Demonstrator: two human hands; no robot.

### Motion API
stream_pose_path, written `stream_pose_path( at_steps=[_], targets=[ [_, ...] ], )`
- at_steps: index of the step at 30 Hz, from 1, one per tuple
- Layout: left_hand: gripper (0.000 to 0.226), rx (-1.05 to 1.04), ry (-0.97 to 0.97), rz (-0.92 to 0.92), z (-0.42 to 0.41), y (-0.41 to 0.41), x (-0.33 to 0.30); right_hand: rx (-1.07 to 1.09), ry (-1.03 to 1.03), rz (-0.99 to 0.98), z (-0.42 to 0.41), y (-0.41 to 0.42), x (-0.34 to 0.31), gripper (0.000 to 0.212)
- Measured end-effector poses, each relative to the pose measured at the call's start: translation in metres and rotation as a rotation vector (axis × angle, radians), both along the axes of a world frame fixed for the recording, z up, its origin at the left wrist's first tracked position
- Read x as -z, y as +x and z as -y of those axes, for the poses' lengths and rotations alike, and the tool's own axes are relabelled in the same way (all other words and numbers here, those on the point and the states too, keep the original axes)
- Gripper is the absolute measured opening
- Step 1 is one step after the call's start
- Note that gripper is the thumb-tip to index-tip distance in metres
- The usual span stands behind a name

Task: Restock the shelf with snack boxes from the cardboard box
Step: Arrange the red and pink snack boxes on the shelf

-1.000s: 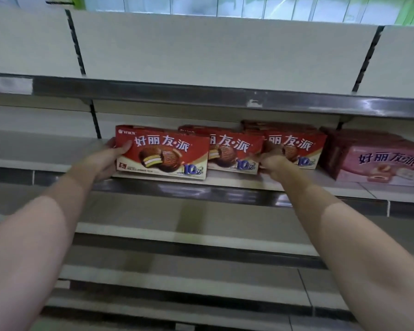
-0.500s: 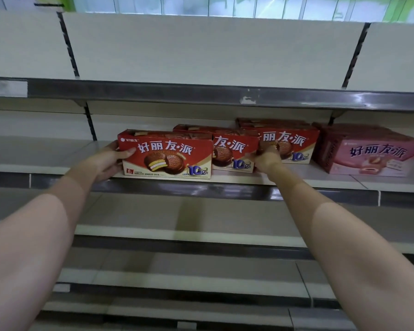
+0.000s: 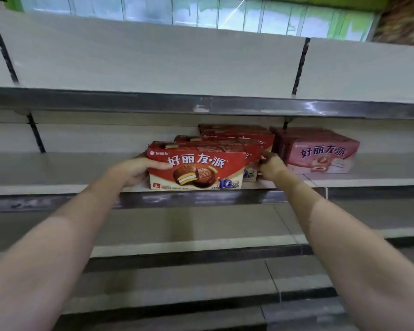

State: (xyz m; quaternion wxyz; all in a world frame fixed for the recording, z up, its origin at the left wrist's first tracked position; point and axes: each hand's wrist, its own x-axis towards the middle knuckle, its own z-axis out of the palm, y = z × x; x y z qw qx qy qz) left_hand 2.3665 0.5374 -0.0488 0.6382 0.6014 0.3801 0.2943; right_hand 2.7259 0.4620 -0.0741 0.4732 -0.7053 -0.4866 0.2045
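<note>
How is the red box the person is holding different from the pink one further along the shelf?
The front red box is deep red with a chocolate-coated pie pictured; the pink box is pale pink with a lighter, pinkish pie. The left hand grips the red box's end, while no hand touches the pink box. The red box stands at the shelf front edge; the pink one sits further back. Both carry the same white brand lettering.

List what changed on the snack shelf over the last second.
The front red pie box, gripped by the left hand, slid right until it overlaps the second red box that the right hand touches. Unchanged: both hands on their boxes, third red box, pink box, shelf.
</note>
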Motion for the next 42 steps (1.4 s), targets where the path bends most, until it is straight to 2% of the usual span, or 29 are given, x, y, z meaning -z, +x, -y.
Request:
stream_pose_path(
  at_steps=[2,4,6,7,10,12,14,16,18,21,24,29,34,36,39,42],
  targets=[
    [0.104,0.017,-0.054,0.017,0.002,0.018,0.002,0.035,-0.017,0.100,0.007,0.014,-0.001,0.038],
    [0.104,0.025,-0.078,0.027,0.008,0.034,0.001,0.036,-0.057,0.040,0.014,0.023,-0.001,0.042],
    [0.088,0.018,-0.075,0.047,0.011,0.045,0.002,0.059,-0.043,-0.006,0.016,0.029,-0.001,0.037],
    [0.088,0.011,-0.071,0.038,0.011,0.050,0.002,0.084,-0.013,-0.041,0.013,0.034,0.002,0.032],
    [0.104,0.009,-0.041,-0.001,0.012,0.062,0.002,0.176,0.062,-0.288,0.016,0.034,-0.002,0.022],
    [0.099,0.003,-0.023,-0.008,0.015,0.067,0.002,0.169,0.100,-0.454,0.020,0.026,-0.011,0.017],
    [0.093,0.000,-0.015,0.000,0.019,0.070,0.002,0.157,0.098,-0.545,0.019,0.022,-0.018,0.030],
    [0.106,0.003,0.005,0.010,0.019,0.070,0.005,0.142,0.072,-0.563,0.021,0.015,-0.026,0.055],
    [0.111,0.003,0.011,0.021,0.016,0.070,0.008,0.070,0.054,-0.564,0.023,0.008,-0.030,0.062],
    [0.108,0.005,0.023,0.037,0.018,0.075,0.008,-0.030,0.044,-0.565,0.023,-0.001,-0.032,0.051],
    [0.096,0.026,0.064,0.025,0.027,0.085,0.007,-0.074,0.077,-0.612,0.027,-0.003,-0.029,0.057],
    [0.063,0.011,0.021,0.036,0.032,0.095,0.011,0.000,0.097,-0.637,0.035,0.003,-0.018,0.055],
    [0.050,-0.035,0.046,0.037,0.031,0.102,0.019,0.035,0.168,-0.660,0.039,0.002,-0.012,0.046],
    [0.044,-0.040,0.066,0.020,0.031,0.109,0.021,0.109,0.187,-0.636,0.039,0.001,-0.013,0.043],
    [0.048,-0.013,0.086,0.002,0.032,0.121,0.021,0.222,0.212,-0.590,0.037,0.003,-0.016,0.036],
    [0.038,-0.006,0.121,-0.006,0.034,0.131,0.020,0.283,0.199,-0.585,0.036,0.009,-0.020,0.028]
  ],
)
